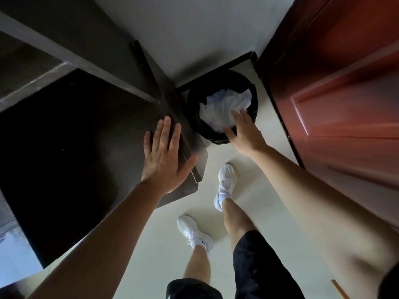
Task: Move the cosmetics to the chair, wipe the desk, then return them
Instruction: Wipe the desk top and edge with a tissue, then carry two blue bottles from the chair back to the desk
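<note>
The dark desk (71,137) fills the left of the head view, and its top looks bare where I can see it. My left hand (165,155) lies flat with spread fingers on the desk's right corner. My right hand (243,132) reaches over a black waste bin (195,104) on the floor beside the desk, fingers straight, at the white crumpled paper (224,106) inside it. I cannot tell whether the fingers touch the paper. No cosmetics and no chair are in view.
A reddish-brown wooden door (336,93) stands at the right, close to the bin. A white wall with a dark skirting (216,73) runs behind. My legs and white shoes (225,184) stand on the pale floor (164,251).
</note>
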The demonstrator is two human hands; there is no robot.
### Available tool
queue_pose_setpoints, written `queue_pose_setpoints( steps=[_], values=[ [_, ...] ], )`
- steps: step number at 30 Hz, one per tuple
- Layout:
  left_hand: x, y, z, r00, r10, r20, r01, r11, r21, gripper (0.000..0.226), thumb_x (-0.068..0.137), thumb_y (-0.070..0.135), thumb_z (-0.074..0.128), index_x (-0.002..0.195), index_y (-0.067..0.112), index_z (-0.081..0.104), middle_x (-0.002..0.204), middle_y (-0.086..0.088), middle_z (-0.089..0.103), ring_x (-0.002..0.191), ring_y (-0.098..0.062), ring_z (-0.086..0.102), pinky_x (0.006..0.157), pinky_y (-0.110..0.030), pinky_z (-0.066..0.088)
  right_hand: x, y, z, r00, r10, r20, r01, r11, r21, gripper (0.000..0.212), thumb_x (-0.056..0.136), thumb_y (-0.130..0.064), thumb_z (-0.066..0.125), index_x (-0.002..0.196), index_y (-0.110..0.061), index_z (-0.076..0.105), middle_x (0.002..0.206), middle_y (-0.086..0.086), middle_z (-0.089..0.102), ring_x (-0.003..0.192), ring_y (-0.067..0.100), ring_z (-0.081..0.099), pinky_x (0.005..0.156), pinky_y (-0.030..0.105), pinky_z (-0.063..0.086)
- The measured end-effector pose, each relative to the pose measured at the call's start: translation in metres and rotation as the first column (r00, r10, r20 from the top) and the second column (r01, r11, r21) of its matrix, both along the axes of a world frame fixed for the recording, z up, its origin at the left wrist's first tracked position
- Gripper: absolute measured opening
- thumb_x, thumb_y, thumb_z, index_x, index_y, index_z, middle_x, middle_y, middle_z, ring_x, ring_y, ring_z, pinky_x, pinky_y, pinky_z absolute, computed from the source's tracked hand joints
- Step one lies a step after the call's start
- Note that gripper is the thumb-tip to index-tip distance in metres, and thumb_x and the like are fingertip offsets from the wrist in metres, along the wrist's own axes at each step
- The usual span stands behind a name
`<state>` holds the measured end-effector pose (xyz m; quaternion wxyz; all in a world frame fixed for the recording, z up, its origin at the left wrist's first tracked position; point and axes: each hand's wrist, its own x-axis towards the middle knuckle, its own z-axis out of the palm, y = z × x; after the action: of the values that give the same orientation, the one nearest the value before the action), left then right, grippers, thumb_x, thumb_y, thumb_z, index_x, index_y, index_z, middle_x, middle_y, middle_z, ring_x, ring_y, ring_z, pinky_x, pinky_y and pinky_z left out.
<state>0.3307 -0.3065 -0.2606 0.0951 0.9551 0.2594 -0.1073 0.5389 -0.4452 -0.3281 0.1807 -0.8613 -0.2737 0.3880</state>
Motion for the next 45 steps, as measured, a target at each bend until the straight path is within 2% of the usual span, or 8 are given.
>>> queue_pose_setpoints(
  steps=[5,9,16,23,28,32,40,45],
  values=[
    [0.012,-0.005,0.032,0.998,-0.025,-0.05,0.025,1.0,0.007,0.086,0.094,0.07,0.025,0.157,0.011,0.019,0.165,-0.016,0.008,0.153,-0.032,0.009,0.12,-0.06,0.014,-0.004,-0.027,0.051,0.957,-0.201,0.21,0.151,0.961,0.229,0.069,0.101,-0.028,0.057,0.159,-0.011,0.024,0.165,0.022,0.017,0.15,0.037,0.025,0.116,0.044,0.033],
    [0.018,-0.02,0.078,0.988,-0.129,0.084,0.125,0.991,0.049,0.082,0.096,0.065,0.032,0.156,0.011,0.022,0.165,-0.017,0.005,0.152,-0.035,0.008,0.119,-0.06,0.012,-0.014,-0.056,0.114,0.861,-0.328,0.389,0.154,0.896,0.415,0.068,0.1,-0.026,0.06,0.155,-0.001,0.029,0.161,0.029,0.022,0.148,0.041,0.029,0.121,0.04,0.029],
    [-0.008,-0.086,0.181,0.912,-0.352,0.211,0.318,0.931,0.178,0.081,0.096,0.064,0.028,0.158,0.013,0.016,0.165,-0.018,0.002,0.153,-0.036,0.004,0.119,-0.063,0.009,-0.103,-0.16,0.231,0.694,-0.459,0.555,0.201,0.863,0.463,0.07,0.101,-0.036,0.056,0.155,-0.002,0.03,0.162,0.026,0.023,0.147,0.039,0.032,0.116,0.044,0.033],
    [-0.015,-0.201,0.309,0.722,-0.59,0.36,0.55,0.806,0.219,0.08,0.097,0.063,0.029,0.158,0.013,0.015,0.165,-0.019,0.003,0.152,-0.038,0.006,0.116,-0.068,0.01,-0.206,-0.317,0.338,0.518,-0.592,0.617,0.391,0.806,0.445,0.072,0.102,-0.043,0.05,0.16,-0.013,0.02,0.167,0.015,0.013,0.147,0.035,0.031,0.116,0.047,0.035],
    [-0.013,-0.326,0.362,0.489,-0.718,0.495,0.713,0.656,0.247,0.081,0.096,0.061,0.037,0.158,0.013,0.017,0.165,-0.019,0.005,0.152,-0.038,0.007,0.117,-0.067,0.011,-0.258,-0.445,0.395,0.271,-0.728,0.63,0.563,0.651,0.51,0.069,0.103,-0.046,0.045,0.16,-0.017,0.02,0.168,0.01,0.013,0.149,0.033,0.029,0.118,0.046,0.032],
    [-0.032,-0.446,0.367,0.364,-0.795,0.485,0.813,0.526,0.251,0.082,0.095,0.064,0.034,0.158,0.015,0.017,0.166,-0.015,0.001,0.153,-0.033,0.003,0.119,-0.064,0.009,-0.314,-0.546,0.403,0.105,-0.795,0.597,0.669,0.501,0.549,0.064,0.104,-0.042,0.046,0.159,-0.015,0.025,0.167,0.012,0.015,0.15,0.032,0.027,0.117,0.047,0.034],
    [-0.103,-0.701,0.326,0.195,-0.912,0.36,0.945,0.273,0.18,0.085,0.091,0.065,0.033,0.157,0.013,0.021,0.166,-0.014,0.004,0.153,-0.033,0.009,0.118,-0.063,0.015,-0.462,-0.768,0.36,-0.069,-0.852,0.519,0.85,0.222,0.477,0.064,0.105,-0.041,0.045,0.159,-0.015,0.024,0.168,0.012,0.012,0.152,0.032,0.023,0.12,0.046,0.03],
    [-0.148,-0.829,0.295,0.13,-0.949,0.288,0.984,0.16,0.084,0.088,0.09,0.07,0.02,0.159,0.017,0.006,0.166,-0.009,-0.01,0.154,-0.028,-0.005,0.12,-0.057,0.006,-0.534,-0.885,0.334,-0.127,-0.875,0.467,0.941,0.043,0.336,0.065,0.106,-0.048,0.037,0.161,-0.027,0.01,0.17,0.0,-0.001,0.155,0.028,0.014,0.12,0.05,0.03]
  ],
)
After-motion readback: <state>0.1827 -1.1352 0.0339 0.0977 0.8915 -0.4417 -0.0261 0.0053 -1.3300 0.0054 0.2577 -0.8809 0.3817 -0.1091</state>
